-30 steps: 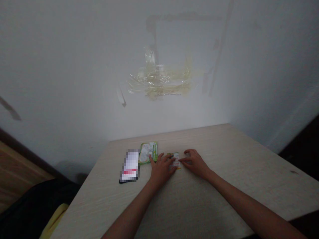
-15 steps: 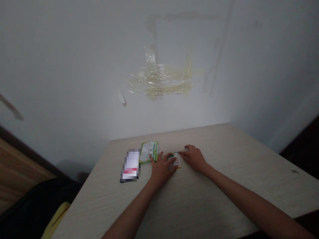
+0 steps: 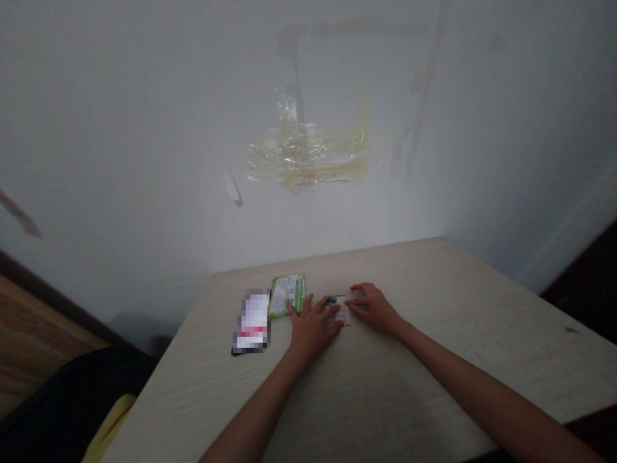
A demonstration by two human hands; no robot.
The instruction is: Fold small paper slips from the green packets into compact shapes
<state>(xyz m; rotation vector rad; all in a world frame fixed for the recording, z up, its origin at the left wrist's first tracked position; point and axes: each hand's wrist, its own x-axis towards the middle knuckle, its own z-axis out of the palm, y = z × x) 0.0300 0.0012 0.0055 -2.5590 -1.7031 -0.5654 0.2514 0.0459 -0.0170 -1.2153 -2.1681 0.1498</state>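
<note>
My left hand (image 3: 312,325) lies palm down with its fingers spread. Its fingertips rest on the left side of a small printed card or packet (image 3: 342,314), white with coloured print, flat on the table. The thumb side of that hand reaches the lower edge of a green and white printed packet (image 3: 288,294). From the right, my right hand (image 3: 375,310) touches the small printed piece's right edge with its fingertips, its fingers loosely bent and apart. Part of the small piece is hidden beneath my left fingers.
A phone-like device (image 3: 252,321), its screen blurred, lies left of the green packet. The pale wooden table (image 3: 457,321) meets a white wall with old clear tape (image 3: 313,151). Dark cloth and a yellow item (image 3: 113,418) are at the lower left.
My right hand's fingertips have shifted slightly down along the small printed piece's right edge, its fingers parting a little. My left hand has hardly moved.
</note>
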